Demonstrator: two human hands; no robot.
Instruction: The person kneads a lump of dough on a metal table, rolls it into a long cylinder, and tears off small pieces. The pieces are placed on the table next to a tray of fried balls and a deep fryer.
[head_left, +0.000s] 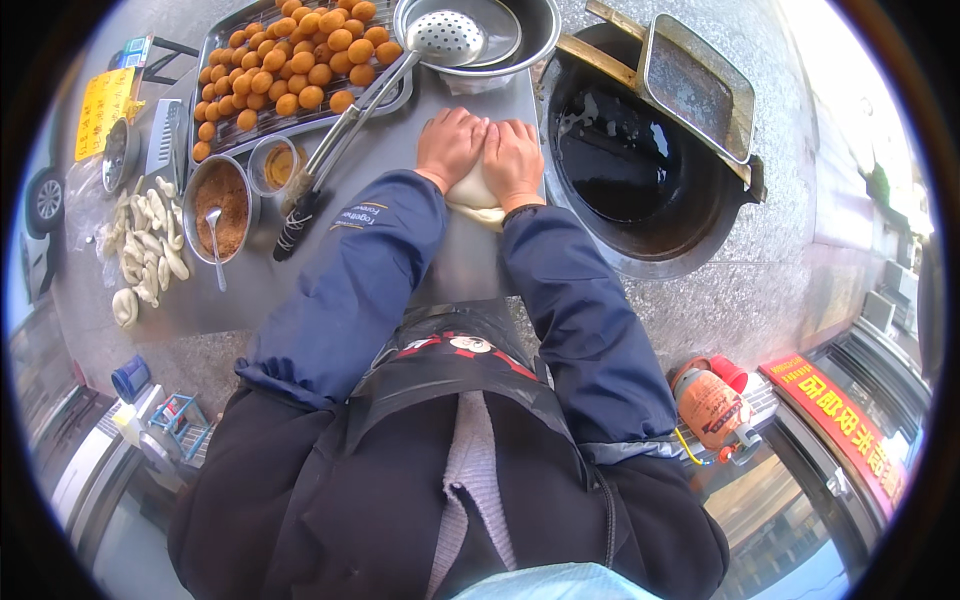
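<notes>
Two bare hands, the left hand (452,148) and the right hand (514,160), lie side by side over a pale lump of dough (476,195) near the right edge of the desk (465,265); part of it shows between and below them. The fingers sit close together, bent toward the far side; whether they grip the dough or only press on it is hidden, so I cannot tell. The step in hand looks like pressing or kneading. Another press would seem to call for even weight through both palms, keeping clear of the right edge, as a large pan (655,268) of dark liquid stands just beyond. Toward the left edge lie pale dough strips (140,240), beside a metal bowl (253,205) of brown crumbs. Toward the far left corner, a tray (265,135) bears browned balls (300,62).
</notes>
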